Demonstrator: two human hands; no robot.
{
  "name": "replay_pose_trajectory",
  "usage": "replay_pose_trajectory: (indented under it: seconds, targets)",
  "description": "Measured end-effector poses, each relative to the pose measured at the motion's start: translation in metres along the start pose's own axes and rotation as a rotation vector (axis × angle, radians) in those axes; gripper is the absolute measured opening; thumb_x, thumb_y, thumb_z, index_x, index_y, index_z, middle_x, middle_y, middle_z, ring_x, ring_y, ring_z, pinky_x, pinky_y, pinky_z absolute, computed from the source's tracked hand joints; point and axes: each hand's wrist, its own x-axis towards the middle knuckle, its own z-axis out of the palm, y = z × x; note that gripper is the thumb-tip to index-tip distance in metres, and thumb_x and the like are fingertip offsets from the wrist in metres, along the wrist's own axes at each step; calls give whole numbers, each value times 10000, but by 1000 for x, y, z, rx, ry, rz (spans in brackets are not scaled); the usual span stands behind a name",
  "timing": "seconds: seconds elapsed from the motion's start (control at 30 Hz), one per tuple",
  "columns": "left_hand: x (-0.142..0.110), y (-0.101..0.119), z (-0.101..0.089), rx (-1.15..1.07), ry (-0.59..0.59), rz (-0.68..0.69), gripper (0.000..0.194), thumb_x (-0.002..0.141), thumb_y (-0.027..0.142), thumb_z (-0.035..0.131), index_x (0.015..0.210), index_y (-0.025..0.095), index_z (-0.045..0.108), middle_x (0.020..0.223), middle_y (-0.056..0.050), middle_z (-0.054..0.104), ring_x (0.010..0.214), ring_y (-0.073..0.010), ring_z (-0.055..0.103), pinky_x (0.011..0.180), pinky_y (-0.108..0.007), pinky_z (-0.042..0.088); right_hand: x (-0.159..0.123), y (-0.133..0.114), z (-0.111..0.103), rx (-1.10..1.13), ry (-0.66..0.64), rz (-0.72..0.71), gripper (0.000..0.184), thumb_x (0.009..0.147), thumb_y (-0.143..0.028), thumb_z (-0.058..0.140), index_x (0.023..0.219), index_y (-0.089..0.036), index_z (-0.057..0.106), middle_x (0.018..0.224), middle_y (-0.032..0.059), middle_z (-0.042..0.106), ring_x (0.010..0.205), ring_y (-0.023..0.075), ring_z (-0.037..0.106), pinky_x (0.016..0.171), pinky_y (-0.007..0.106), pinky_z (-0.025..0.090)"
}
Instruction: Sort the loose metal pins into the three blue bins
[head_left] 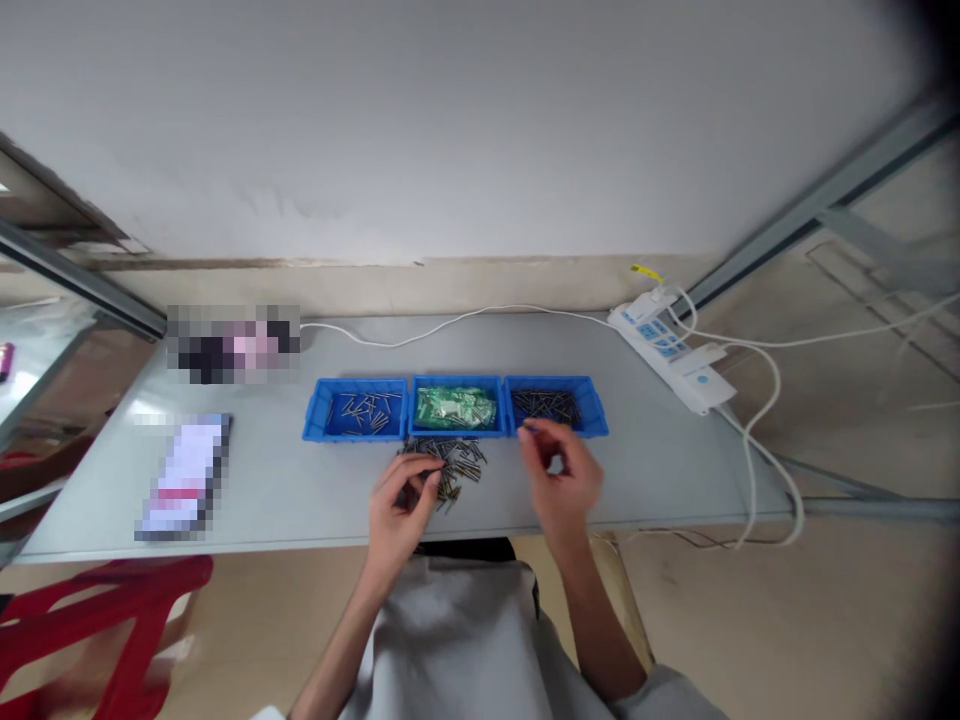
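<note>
My left hand (403,497) is closed in a pinch at the left side of a loose pile of screw-like metal pins (465,456), some dark and some brass-coloured. Whatever lies between its fingertips is too small to make out. My right hand (564,478) is also pinched, just in front of the right blue bin (595,410), and its fingertips hide any small piece there. Dark pins (546,403) fill that bin. Green plastic packets (457,406) lie in the middle blue bin (417,425). The left blue bin (319,413) contains scattered silvery pins (365,410).
A white power strip (667,350) with cables stands at the right of the grey table (300,500). One white cable (450,325) runs along the back. Blurred-out items, one a phone-like slab (184,475), lie on the left. A red stool (142,640) stands below.
</note>
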Motion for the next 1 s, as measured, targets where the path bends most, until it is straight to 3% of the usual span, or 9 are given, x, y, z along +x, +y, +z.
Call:
replay_pose_trajectory:
  seconds: [0.13,0.23,0.33,0.43,0.5,0.83,1.0]
  targets:
    - [0,2,0,4,8,-36,229,1057,373,680,997,206,824,1019,-95,787,791,-178,697,652,-265,506,29,17,-25,-298,95,-43,288,1034,-431,710,1152,-186,805,749,14,718,553,132,543,632,290,526]
    - [-1,2,-2,-14,49,-62,270,1066,407,661,976,209,820,975,-84,784,844,-204,708,704,-285,525,18,24,-30,-331,76,-64,281,1051,-422,687,1145,-184,802,734,11,711,536,134,542,627,292,526]
    - [-2,0,-3,-52,89,-109,293,1078,422,641,964,214,812,940,-60,773,800,-187,684,695,-276,515,-11,23,-24,-250,-134,-139,191,1066,-341,661,1105,-215,799,740,6,712,554,137,577,630,284,521]
    - [-3,-2,-3,-78,113,-151,325,1085,441,627,943,208,802,921,-43,773,674,-149,613,639,-262,484,-38,20,-13,-181,-456,-209,142,1062,-289,661,1104,-244,789,761,0,705,642,155,656,651,274,519]
    - [-3,-3,-3,-89,119,-167,342,1082,456,628,931,200,796,917,-42,778,630,-137,581,620,-258,474,-49,19,-7,-188,-535,-198,122,1059,-295,670,1091,-244,776,780,0,696,675,161,671,658,271,514]
    - [-3,-4,-2,-122,98,-212,347,1070,496,640,969,205,800,843,-47,786,766,-190,709,721,-281,552,-50,18,8,-245,-626,-226,164,1060,-241,651,913,-255,723,790,-11,698,647,152,639,625,278,454]
    - [-3,-3,-2,-130,87,-231,341,1071,496,641,996,204,801,830,-40,786,749,-185,717,715,-276,556,-50,15,10,-240,-584,-215,130,1066,-266,635,975,-259,729,727,-20,667,619,161,623,614,281,451]
